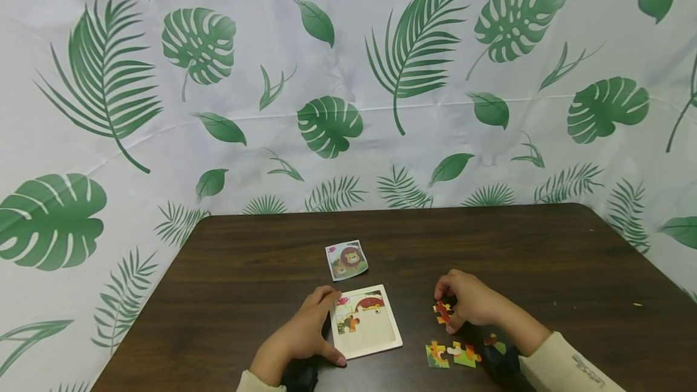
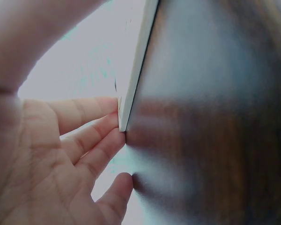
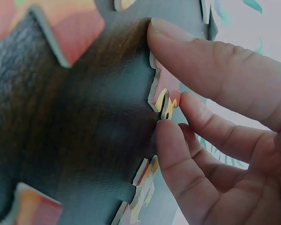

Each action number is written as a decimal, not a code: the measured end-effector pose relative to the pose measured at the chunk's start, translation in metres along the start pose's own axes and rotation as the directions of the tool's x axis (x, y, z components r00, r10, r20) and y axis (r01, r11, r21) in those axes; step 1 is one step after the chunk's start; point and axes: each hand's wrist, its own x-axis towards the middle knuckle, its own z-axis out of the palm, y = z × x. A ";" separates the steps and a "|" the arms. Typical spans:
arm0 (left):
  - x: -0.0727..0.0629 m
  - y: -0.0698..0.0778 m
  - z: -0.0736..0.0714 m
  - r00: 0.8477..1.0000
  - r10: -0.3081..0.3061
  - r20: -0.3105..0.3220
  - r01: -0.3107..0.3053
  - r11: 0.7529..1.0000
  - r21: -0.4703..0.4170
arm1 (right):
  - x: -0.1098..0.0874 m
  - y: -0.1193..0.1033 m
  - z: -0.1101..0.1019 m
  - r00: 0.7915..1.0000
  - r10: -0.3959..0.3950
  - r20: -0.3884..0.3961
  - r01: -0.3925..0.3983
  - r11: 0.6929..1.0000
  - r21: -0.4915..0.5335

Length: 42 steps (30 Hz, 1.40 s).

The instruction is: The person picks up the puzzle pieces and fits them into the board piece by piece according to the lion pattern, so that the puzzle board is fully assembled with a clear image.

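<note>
A square wooden puzzle board (image 1: 376,334) lies on the table with several pieces fitted along its top and left. My left hand (image 1: 309,328) rests at its left side, fingers at the upper corner and thumb by the lower one. In the left wrist view, nearly straight fingertips touch the board's pale edge (image 2: 133,77). To the right, my right hand (image 1: 472,300) holds a red-and-yellow puzzle piece (image 1: 442,312) low over the table. The right wrist view has this piece (image 3: 167,82) between the thumb and fingertips.
Loose puzzle pieces (image 1: 437,356) lie just in front of the right hand, with another green-and-red piece (image 1: 494,343) partly hidden near that wrist. Behind the board lies a lion picture card (image 1: 346,260) on the dark wooden table (image 1: 261,259). A leaf-patterned cloth (image 1: 348,77) hangs behind.
</note>
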 end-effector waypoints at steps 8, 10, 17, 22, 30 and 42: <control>0.001 -0.001 0.000 1.000 -0.007 0.001 0.007 1.000 -0.008 | 0.002 0.000 0.002 0.999 0.031 -0.010 -0.031 0.999 0.004; 0.001 -0.001 0.000 1.000 -0.007 0.001 0.007 1.000 -0.008 | 0.002 0.000 0.002 1.000 0.028 -0.005 -0.028 1.000 0.014; 0.001 -0.002 0.000 1.000 -0.012 0.008 0.012 1.000 -0.015 | 0.001 0.004 0.002 0.999 -0.017 0.033 0.013 0.993 0.113; 0.001 -0.003 0.000 1.000 -0.022 0.011 0.023 1.000 -0.018 | 0.001 0.007 0.004 1.000 -0.025 0.007 0.024 0.992 0.127; 0.000 -0.001 -0.001 1.000 -0.019 0.017 0.020 1.000 -0.023 | 0.002 0.008 0.004 0.998 -0.068 -0.006 0.068 0.984 0.162; -0.001 0.001 -0.001 1.000 -0.010 0.013 0.010 1.000 -0.019 | 0.003 0.008 0.006 0.993 -0.088 -0.076 0.095 0.991 0.094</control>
